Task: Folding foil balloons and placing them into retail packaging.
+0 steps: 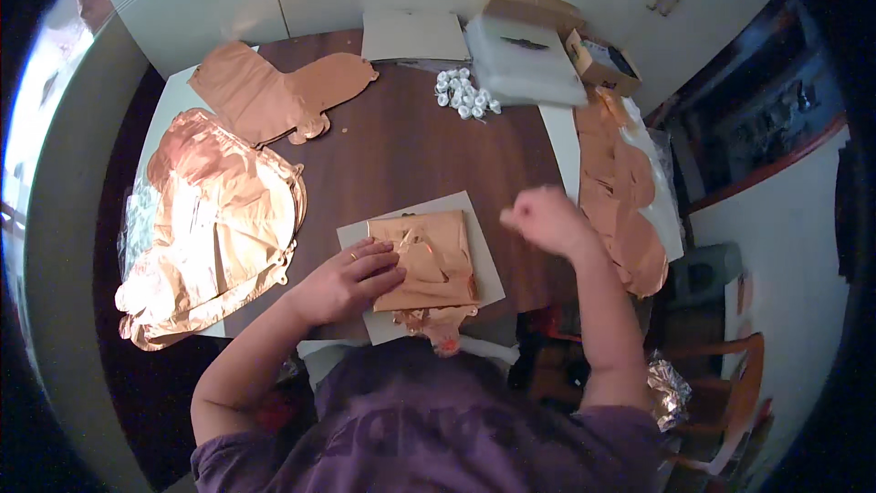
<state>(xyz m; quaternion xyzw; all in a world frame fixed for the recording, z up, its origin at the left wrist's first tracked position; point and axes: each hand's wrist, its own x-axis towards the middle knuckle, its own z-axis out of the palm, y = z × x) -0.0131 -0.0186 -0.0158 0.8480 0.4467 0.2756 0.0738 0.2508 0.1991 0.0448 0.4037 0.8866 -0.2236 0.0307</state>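
Observation:
Before me on the table's near edge lies a folded rose-gold foil balloon (427, 260), a creased rectangle with a small tail of foil (438, 324) hanging past its near side. Under it sits a square pale card (484, 260), turned at a slight angle. My left hand (351, 278) rests on the foil's left part, fingers laid flat and a little apart. To the right of the card, my right hand (549, 221) is raised and apart from the foil. Its fingers are curled closed; whatever is inside them, if anything, is hidden.
Flat foil balloons (219, 219) cover the dark table's (392, 146) left side, with another foil shape (274, 91) behind. More foil (620, 192) lies right. At the back are white ribbon rolls (465, 94), clear plastic sleeves (529, 59), pale cards (415, 36) and a small box (602, 64).

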